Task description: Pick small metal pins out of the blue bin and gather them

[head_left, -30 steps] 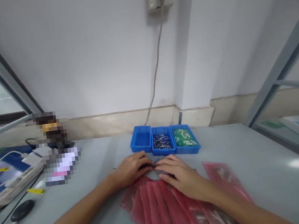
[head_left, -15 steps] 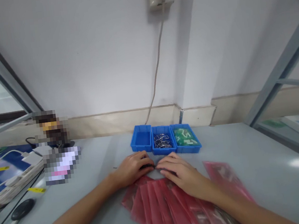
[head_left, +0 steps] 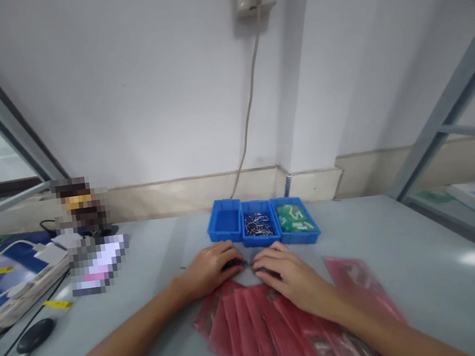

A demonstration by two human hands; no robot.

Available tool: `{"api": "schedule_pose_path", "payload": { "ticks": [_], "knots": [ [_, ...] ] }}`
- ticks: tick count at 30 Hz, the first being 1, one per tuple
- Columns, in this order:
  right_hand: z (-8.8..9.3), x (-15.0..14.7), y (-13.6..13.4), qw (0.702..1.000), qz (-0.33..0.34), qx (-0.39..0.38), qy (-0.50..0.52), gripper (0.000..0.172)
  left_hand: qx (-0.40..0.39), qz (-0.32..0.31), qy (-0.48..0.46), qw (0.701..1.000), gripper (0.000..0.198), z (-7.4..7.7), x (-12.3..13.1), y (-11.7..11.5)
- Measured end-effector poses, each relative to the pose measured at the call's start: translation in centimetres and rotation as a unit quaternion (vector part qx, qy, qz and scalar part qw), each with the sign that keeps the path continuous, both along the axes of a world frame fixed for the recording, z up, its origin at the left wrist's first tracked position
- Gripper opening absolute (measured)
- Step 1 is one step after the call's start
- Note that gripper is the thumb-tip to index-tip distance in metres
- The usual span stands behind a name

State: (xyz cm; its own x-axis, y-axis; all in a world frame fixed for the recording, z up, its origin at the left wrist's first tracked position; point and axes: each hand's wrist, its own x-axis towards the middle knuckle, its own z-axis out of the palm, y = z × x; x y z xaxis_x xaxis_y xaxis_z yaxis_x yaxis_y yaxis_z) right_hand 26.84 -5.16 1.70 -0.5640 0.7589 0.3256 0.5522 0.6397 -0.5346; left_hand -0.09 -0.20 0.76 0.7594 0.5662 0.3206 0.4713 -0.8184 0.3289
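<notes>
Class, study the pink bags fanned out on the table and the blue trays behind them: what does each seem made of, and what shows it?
Pink bags: thin plastic film, it seems, glossy and partly see-through, as the overlaps look darker. Blue trays: probably rigid moulded plastic, with even colour, thick rims and a dull sheen.

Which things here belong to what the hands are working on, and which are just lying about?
In use: left hand, right hand, small dark part pinched between them, pink bags under them, bin of metal pins, bin of green parts.
Lying about: empty blue bin, power strip, black round object, wall cord.
</notes>
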Motion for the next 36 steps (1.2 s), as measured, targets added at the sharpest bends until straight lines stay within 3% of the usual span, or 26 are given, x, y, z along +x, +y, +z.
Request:
{"api": "schedule_pose_path", "payload": {
  "ticks": [17, 22, 30, 36],
  "knots": [
    [-0.25, 0.46, 0.07, 0.999, -0.034, 0.008, -0.030, 0.024, 0.012, 0.007, 0.012, 1.000, 0.020, 0.06, -0.07, 0.02],
    [-0.01, 0.46, -0.03, 0.998, -0.043, -0.001, -0.039, 0.016, 0.014, 0.007, 0.007, 1.000, 0.021, 0.03, -0.04, 0.08],
    [0.21, 0.63, -0.18, 0.997, -0.069, -0.023, 0.034, 0.014, 0.009, 0.007, 0.005, 1.000, 0.018, -0.16, -0.24, 0.15],
    [0.63, 0.71, 0.14, 0.974, -0.111, -0.109, 0.166, 0.016, 0.007, 0.001, 0.002, 1.000, 0.018, 0.00, -0.24, 0.18]
  ]
}}
